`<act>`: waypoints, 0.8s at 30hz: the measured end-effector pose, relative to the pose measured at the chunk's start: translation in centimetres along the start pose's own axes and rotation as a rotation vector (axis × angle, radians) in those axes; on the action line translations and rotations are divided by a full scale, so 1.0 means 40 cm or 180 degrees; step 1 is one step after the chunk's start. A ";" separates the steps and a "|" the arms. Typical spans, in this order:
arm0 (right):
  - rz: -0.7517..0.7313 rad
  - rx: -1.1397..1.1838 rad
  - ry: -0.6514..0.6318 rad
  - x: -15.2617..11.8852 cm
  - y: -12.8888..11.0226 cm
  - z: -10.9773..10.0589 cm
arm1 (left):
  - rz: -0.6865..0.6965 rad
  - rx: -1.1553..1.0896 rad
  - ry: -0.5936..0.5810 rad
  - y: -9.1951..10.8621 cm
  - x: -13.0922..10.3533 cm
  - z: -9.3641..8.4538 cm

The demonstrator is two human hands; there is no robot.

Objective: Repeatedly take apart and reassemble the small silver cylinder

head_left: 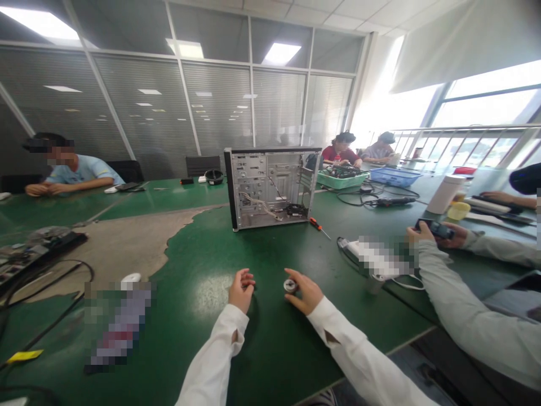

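Small round white-rimmed object (289,286), no long axis evident, sits in front of the open desktop computer case (289,176). Before that case, left to right: left hand (242,290), seemingly empty, fingers loosely curled; the object; nearer right hand (307,291), thumb and forefinger parted around it, grip unclear.

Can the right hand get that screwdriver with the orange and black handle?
Probably yes: only bare green tabletop shows between the right hand and the screwdriver, though that hand curves around a small, round, white object.
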State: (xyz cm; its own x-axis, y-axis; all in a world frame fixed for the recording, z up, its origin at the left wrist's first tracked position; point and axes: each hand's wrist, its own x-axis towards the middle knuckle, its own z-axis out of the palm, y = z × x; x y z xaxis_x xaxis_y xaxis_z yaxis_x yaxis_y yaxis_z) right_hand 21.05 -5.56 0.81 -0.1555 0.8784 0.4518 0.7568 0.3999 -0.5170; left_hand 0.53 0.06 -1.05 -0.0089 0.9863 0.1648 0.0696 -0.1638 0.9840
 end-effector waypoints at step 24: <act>-0.0806 0.1320 -0.0234 0.130 -0.068 0.146 | 0.0457 0.1017 -0.0365 0.026 0.005 -0.003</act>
State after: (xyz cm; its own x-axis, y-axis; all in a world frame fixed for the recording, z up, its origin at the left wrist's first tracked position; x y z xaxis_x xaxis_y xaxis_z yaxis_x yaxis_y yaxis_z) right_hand 14.47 -0.54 0.34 -0.3576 0.7503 0.5560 0.3752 0.6607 -0.6502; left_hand 0.47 0.09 0.02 0.1342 0.9525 0.2732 0.3701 -0.3040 0.8779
